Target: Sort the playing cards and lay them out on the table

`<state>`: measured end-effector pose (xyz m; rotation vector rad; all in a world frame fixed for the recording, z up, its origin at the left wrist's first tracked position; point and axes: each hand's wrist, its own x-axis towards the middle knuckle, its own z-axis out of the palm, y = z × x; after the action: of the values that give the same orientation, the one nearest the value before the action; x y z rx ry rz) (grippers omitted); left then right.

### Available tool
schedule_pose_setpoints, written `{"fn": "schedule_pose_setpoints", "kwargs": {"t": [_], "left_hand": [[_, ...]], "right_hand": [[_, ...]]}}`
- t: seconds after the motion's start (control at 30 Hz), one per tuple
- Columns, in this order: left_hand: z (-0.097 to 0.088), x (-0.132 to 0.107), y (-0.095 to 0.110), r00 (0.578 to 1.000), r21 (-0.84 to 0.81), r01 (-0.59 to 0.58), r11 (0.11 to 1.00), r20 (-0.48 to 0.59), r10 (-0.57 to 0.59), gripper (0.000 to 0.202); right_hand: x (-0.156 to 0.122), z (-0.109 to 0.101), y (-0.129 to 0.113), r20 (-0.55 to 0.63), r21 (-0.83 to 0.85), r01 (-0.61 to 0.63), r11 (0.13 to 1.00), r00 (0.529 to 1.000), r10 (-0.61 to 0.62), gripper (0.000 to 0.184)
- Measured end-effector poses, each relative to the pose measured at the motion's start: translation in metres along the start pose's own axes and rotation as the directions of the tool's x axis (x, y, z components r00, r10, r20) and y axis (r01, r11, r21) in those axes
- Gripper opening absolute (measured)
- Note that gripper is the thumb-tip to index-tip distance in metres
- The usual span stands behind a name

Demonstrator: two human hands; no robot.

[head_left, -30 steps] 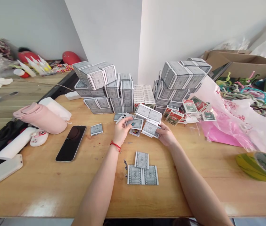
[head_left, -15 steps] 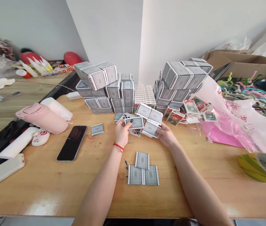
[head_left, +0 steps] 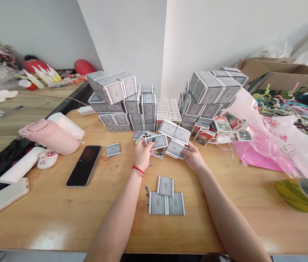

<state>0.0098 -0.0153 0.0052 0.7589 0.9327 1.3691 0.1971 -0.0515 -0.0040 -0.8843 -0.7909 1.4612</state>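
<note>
My left hand (head_left: pixel 143 152), with a red string at the wrist, pinches a playing card (head_left: pixel 158 141), its patterned back up. Beneath that card some face-up cards (head_left: pixel 158 153) show. My right hand (head_left: pixel 192 156) is closed on the right edge of a folded-card piece (head_left: pixel 175 148). Touching its upper side is a joined pair of folded cards (head_left: pixel 174 131); whether my hand bears that too I cannot tell. Nearer me lie two folded cards side by side (head_left: pixel 167 203), with another folded card (head_left: pixel 166 186) overlapping their top edge.
Stacked card blocks rise at back left (head_left: pixel 115 91) and back right (head_left: pixel 211 87). Red-and-green card boxes (head_left: pixel 222 124) lie beside the right stack. A phone (head_left: pixel 84 166), a pink bottle (head_left: pixel 48 136) and a small folded card (head_left: pixel 113 149) are leftward; green-yellow tape (head_left: pixel 290 194) sits right.
The card in my left hand has tilted slightly, its right end rising. Both hands keep their hold, and the whole view has shifted a little.
</note>
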Motion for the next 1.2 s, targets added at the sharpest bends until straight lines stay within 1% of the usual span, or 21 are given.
{"fn": "schedule_pose_setpoints", "kwargs": {"t": [0.2,0.37,0.43,0.53,0.67,0.77,0.9,0.97,1.03,1.1,1.2], "left_hand": [[-0.001,0.0,0.001,0.997,0.013,-0.017,1.0,0.075,0.016,0.036],[-0.001,-0.002,0.002,0.993,0.028,-0.019,0.999,0.118,0.016,0.037],[-0.002,-0.002,0.002,0.988,0.047,-0.026,0.999,0.153,0.018,0.036],[-0.002,-0.004,0.0,0.979,0.127,-0.029,0.992,0.203,0.002,0.033],[-0.002,-0.005,-0.002,0.974,0.256,-0.042,0.966,0.228,-0.018,0.029],[-0.005,-0.005,-0.002,0.964,0.371,-0.103,0.923,0.268,0.0,0.028],[-0.012,-0.003,0.001,0.951,0.55,-0.247,0.798,0.296,0.09,0.026],[-0.015,-0.001,0.004,0.947,0.598,-0.284,0.75,0.297,0.121,0.025],[-0.017,0.0,0.007,0.944,0.614,-0.299,0.73,0.301,0.133,0.024],[-0.018,0.0,0.011,0.941,0.611,-0.308,0.73,0.31,0.137,0.025],[-0.018,0.001,0.015,0.936,0.613,-0.315,0.724,0.328,0.129,0.028]], "right_hand": [[0.001,-0.002,0.002,-0.033,-0.012,0.033,0.999,0.999,-0.034,0.04],[0.001,-0.003,0.001,-0.036,-0.026,0.035,0.999,0.999,-0.036,0.04],[0.001,-0.002,0.001,-0.032,-0.029,0.034,0.999,0.999,-0.035,0.04],[0.001,-0.002,0.001,-0.025,-0.022,0.032,0.999,0.999,-0.033,0.041],[0.002,-0.002,0.0,-0.014,-0.033,0.029,0.999,0.999,-0.03,0.04],[0.002,-0.002,0.001,-0.007,-0.04,0.02,0.999,1.0,-0.02,0.042],[0.001,-0.002,0.002,0.006,-0.042,0.002,0.999,1.0,-0.002,0.045],[0.0,-0.001,0.002,0.013,-0.043,-0.006,0.999,1.0,0.007,0.042],[0.0,-0.001,0.002,0.02,-0.051,-0.013,0.999,1.0,0.014,0.039],[0.0,-0.001,0.002,0.022,-0.062,-0.015,0.998,1.0,0.017,0.038],[0.0,-0.001,0.002,0.016,-0.078,-0.011,0.997,1.0,0.012,0.039]]}}
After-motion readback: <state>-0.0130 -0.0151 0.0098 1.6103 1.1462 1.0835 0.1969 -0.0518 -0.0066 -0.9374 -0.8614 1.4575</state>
